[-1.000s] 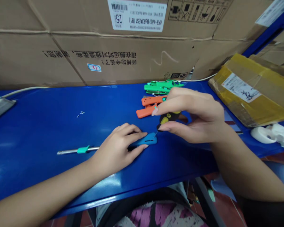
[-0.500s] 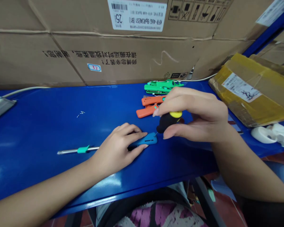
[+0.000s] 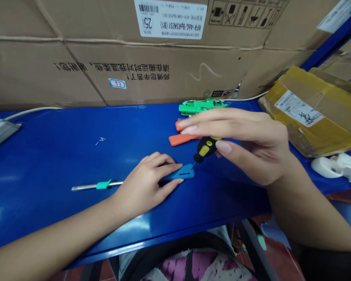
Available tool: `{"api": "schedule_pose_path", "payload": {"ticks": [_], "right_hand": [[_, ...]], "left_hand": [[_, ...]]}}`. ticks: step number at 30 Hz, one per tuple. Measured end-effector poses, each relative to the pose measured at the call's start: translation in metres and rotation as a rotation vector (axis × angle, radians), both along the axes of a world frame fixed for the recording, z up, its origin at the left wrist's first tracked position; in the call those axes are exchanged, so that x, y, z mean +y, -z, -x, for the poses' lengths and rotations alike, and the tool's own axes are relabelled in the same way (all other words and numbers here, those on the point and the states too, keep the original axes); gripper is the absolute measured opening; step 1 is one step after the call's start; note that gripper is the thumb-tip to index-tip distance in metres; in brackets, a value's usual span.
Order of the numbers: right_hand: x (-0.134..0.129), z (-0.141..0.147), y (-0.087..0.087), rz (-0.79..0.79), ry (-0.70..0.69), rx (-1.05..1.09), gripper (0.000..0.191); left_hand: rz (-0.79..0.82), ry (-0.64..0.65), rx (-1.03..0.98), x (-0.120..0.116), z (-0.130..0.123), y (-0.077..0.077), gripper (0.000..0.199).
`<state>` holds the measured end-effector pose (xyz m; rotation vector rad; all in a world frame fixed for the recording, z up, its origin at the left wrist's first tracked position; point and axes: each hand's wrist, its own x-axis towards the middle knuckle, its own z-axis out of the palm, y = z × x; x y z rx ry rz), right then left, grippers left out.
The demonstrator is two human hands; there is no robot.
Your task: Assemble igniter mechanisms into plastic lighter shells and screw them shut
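My left hand (image 3: 148, 181) presses a blue plastic piece (image 3: 185, 172) flat on the blue table, its thumb and fingers on either side of it. A metal rod with a teal clip (image 3: 103, 185) sticks out to the left from beneath that hand. In my right hand (image 3: 245, 140) is a black and yellow screwdriver (image 3: 204, 150), tilted, its thin tip touching the right end of the blue piece. The thumb is at the handle and the fingers stretch out over it. Behind the screwdriver lie orange parts (image 3: 179, 139), partly covered by my fingers.
Green parts (image 3: 193, 107) lie at the back, near a large cardboard box (image 3: 146, 56). Several tiny screws (image 3: 100, 140) rest on the table (image 3: 46, 164) at the left. At the right are a yellow-taped carton (image 3: 318, 113) and a white object (image 3: 327, 167).
The fingers of my right hand have loosened and stretched out leftward over the orange parts, showing more of the screwdriver handle. The handle has turned. My left hand holds still.
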<state>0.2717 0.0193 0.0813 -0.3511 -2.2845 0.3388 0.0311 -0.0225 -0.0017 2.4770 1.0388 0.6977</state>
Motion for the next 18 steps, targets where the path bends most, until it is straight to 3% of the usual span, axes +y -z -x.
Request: {"api": "schedule_pose_path", "payload": {"ticks": [4,7,12,18], "right_hand": [[-0.0006,-0.0005,0.002,-0.004,0.028,0.059,0.02],[0.0002,0.0009,0.0023,-0.033,0.025,0.042,0.025],[-0.003,0.0005,0.0017,0.046,-0.01,-0.013,0.026],[0.0003,0.0009,0.0065,-0.019,0.007,-0.022,0.024]], "left_hand": [[-0.006,-0.001,-0.002,0.0005,-0.0005,0.0007,0.029],[-0.01,0.003,-0.005,0.0006,-0.0004,0.0002,0.03],[0.0,-0.004,0.008,0.0012,-0.0006,-0.001,0.029],[-0.028,-0.003,-0.008,0.0009,-0.0006,0.0008,0.029]]}}
